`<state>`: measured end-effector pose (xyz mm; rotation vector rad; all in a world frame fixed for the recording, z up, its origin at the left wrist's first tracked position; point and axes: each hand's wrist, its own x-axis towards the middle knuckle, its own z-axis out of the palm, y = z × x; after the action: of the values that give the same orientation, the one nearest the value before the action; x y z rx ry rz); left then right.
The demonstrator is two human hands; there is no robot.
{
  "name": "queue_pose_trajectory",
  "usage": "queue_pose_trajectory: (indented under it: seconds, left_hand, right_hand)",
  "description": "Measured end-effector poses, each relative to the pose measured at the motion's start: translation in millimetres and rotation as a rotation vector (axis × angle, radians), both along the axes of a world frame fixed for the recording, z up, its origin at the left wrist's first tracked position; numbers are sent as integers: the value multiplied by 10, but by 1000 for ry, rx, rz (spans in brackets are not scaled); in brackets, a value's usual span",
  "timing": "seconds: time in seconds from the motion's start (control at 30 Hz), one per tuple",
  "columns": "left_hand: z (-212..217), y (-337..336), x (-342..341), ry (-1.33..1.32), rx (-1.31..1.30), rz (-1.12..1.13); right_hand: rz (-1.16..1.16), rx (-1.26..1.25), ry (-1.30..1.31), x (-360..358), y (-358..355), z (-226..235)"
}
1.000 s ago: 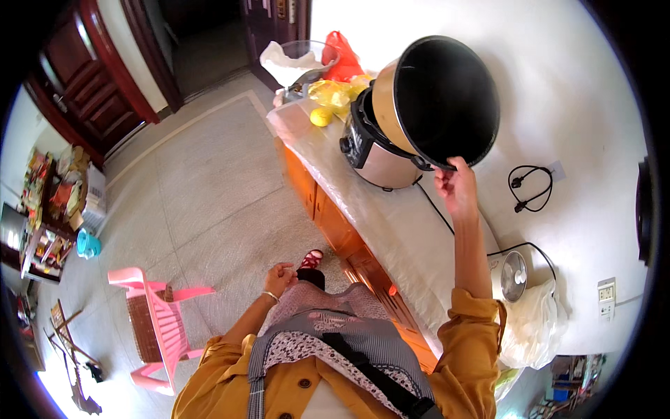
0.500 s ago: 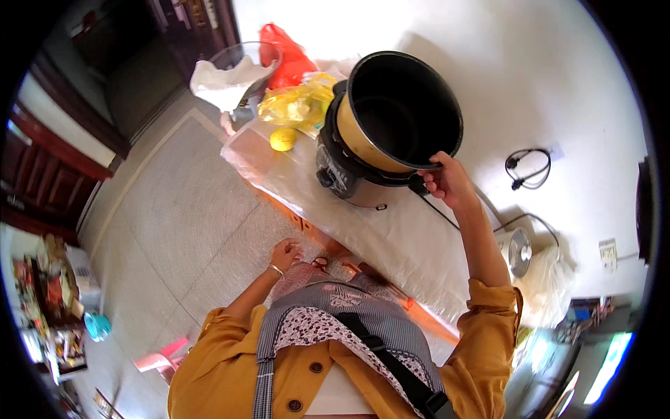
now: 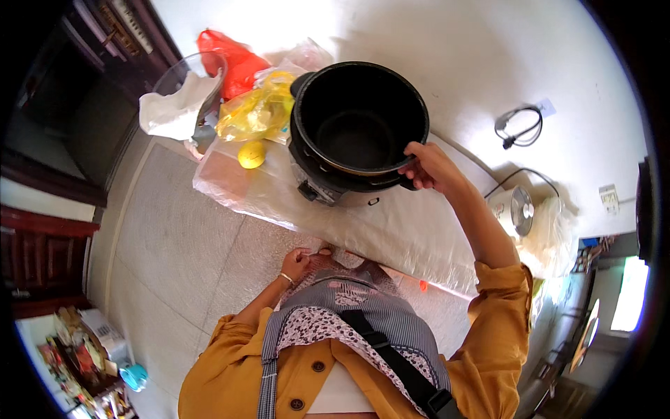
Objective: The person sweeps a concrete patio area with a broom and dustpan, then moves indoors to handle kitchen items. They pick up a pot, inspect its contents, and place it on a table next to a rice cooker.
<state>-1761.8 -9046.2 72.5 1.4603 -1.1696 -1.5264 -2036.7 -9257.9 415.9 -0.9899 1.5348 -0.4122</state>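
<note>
A black inner pot sits low in an electric pressure cooker on the plastic-covered table. Only a thin strip of its gold outer wall shows under the rim. My right hand pinches the pot's rim on the near right side, its thumb over the edge and the other fingers by the cooker's side handle. Nothing lies inside the pot. Low beside my apron, away from the table top, my left hand hangs with its fingers curled in, and no object shows in it.
Left of the cooker are a yellow round fruit, a yellow plastic bag, a red bag and a clear bin with a white liner. A coiled cable hangs on the wall. A small white appliance stands right.
The inner pot has come down from a tilted position into the cooker, hiding most of its gold wall. My right hand has stayed on the rim. The whole view has shifted.
</note>
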Motion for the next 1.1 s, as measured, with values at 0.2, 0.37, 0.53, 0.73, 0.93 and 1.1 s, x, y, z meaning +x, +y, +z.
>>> queue_pose_trajectory:
  seconds: [0.2,0.37,0.53,0.73,0.93,1.1]
  left_hand:
    - [-123,-65,100,87,170,-34]
    - [-191,-139,129,-74,-6,-282]
    - [68,-231,-133,12,253,-389]
    - [-169,-216,-452,-9,255,-682]
    - [90,-275,-936,-92,245,-859]
    - [257,-64,-1578,-104,177,-955]
  right_hand:
    - [28,-2,96,35,-42,4]
    - [-85,-220,60,-159,298,-139]
    - [-287,-295,-195,-56,917,-487]
    - [-517,-44,-210,-255,1987,-1238]
    - [-938,-1,-339,-508,2765,-1436]
    - [-1063,-162,-417,-870,3363,-1551]
